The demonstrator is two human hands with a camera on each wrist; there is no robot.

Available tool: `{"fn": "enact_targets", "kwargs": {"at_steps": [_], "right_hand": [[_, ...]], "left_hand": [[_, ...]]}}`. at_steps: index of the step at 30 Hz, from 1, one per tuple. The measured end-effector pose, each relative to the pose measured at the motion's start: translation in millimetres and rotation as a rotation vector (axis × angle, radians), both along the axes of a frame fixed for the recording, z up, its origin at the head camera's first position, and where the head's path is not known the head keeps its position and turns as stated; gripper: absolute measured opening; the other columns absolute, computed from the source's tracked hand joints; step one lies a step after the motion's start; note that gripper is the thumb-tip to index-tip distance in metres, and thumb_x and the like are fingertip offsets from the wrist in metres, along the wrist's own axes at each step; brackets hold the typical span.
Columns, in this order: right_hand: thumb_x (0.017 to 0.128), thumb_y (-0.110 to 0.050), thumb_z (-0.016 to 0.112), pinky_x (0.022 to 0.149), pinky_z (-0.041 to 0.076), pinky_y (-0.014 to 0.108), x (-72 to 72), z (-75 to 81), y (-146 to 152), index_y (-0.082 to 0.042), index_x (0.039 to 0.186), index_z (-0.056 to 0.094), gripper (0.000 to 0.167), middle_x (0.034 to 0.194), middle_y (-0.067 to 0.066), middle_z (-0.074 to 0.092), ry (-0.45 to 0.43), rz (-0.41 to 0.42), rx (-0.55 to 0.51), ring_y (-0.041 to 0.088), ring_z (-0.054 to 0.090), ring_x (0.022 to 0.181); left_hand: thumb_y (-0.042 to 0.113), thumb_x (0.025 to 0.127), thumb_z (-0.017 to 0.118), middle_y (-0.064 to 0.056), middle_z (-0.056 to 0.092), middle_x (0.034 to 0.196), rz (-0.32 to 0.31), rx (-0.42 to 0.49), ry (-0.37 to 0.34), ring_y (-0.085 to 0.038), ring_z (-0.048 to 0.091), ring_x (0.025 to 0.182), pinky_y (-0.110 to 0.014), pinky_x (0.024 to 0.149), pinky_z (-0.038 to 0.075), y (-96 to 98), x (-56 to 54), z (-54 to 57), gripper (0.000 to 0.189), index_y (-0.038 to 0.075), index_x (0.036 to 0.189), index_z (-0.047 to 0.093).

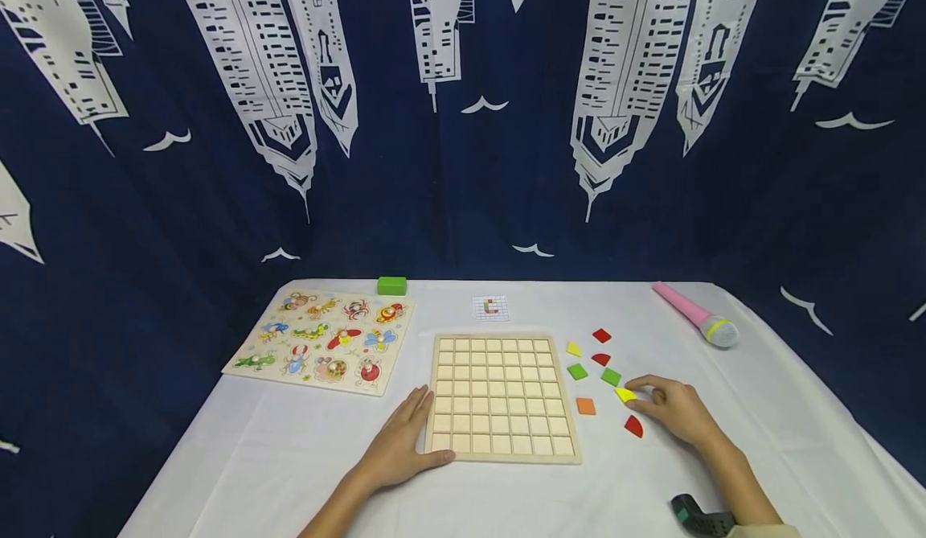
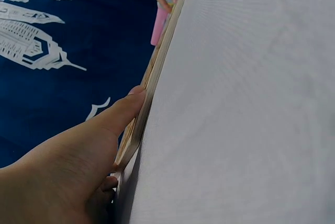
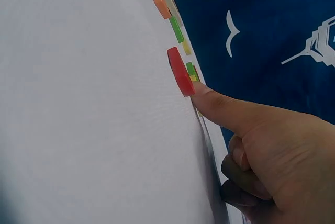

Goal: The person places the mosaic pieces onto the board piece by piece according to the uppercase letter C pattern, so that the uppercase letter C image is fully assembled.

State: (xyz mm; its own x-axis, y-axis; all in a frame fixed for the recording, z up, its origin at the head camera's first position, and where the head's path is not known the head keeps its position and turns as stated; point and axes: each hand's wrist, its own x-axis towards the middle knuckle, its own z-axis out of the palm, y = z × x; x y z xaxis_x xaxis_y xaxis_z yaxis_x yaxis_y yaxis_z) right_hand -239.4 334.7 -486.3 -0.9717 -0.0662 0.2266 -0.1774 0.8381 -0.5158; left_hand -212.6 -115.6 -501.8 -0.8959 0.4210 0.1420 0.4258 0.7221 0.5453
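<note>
The right hand (image 1: 673, 409) has thumb and forefinger drawn close, pinching a yellow piece (image 1: 624, 395) between their tips; its other fingers curl in toward the palm. I can't tell whether that piece is off the cloth. The left hand (image 1: 401, 449) lies spread, fingers stretched along the left edge of a wooden grid board (image 1: 497, 385), thumb on its near edge by the corner.

Just beside the pinching fingertips are a green square (image 1: 611, 377) and, nearer the person, a red quarter-circle (image 1: 633, 426). An orange square (image 1: 586, 406) sits between them and the board. Beyond the board lies a small pattern card (image 1: 491, 308); farther out, an insect puzzle board (image 1: 318, 337) on the left and a pink toy microphone (image 1: 696, 314) on the right, all on a white tablecloth (image 1: 289, 457).
</note>
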Motion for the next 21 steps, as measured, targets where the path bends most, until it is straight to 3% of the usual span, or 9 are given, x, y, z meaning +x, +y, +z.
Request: {"fn": "enact_targets", "kwargs": {"at_steps": [5, 10, 17, 21], "right_hand": [[0.075, -0.026, 0.077, 0.043, 0.025, 0.024, 1.7, 0.3, -1.4, -0.013, 0.097, 0.07, 0.027, 0.051, -0.006, 0.033, 0.023, 0.012, -0.003, 0.007, 0.027, 0.047], [0.073, -0.027, 0.078, 0.041, 0.025, 0.024, -0.8, 14.3, -16.6, -0.011, 0.097, 0.069, 0.031, 0.051, -0.005, 0.032, 0.077, 0.006, -0.022, 0.009, 0.028, 0.046], [0.074, -0.023, 0.078, 0.04, 0.023, 0.022, -22.6, 45.8, -75.6, -0.009, 0.097, 0.069, 0.028, 0.05, -0.008, 0.029, 0.259, 0.05, -0.042, 0.007, 0.025, 0.044], [0.075, -0.023, 0.077, 0.04, 0.024, 0.022, -39.0, 54.4, -114.6, -0.007, 0.097, 0.07, 0.028, 0.048, -0.007, 0.032, 0.314, 0.06, -0.101, 0.007, 0.026, 0.043]], "left_hand": [[0.068, 0.074, 0.057, -0.017, 0.018, 0.151, -0.002, 0.0, 0.005, -0.035, 0.015, 0.137, -0.054, 0.106, 0.021, 0.9, 0.8, 0.5, 0.103, 0.002, 0.145, 0.024], [0.067, 0.074, 0.059, -0.016, 0.019, 0.15, -0.003, 0.006, 0.009, -0.034, 0.015, 0.137, -0.053, 0.106, 0.02, 2.5, -0.2, 0.3, 0.102, 0.002, 0.145, 0.025], [0.068, 0.073, 0.059, -0.016, 0.019, 0.15, 0.005, 0.013, 0.005, -0.033, 0.016, 0.137, -0.052, 0.107, 0.02, 2.0, -0.2, -0.2, 0.103, 0.002, 0.145, 0.025], [0.069, 0.073, 0.058, -0.017, 0.02, 0.15, 0.01, 0.013, 0.007, -0.034, 0.017, 0.137, -0.053, 0.106, 0.021, 1.3, 0.3, -1.5, 0.104, 0.001, 0.145, 0.025]]}}
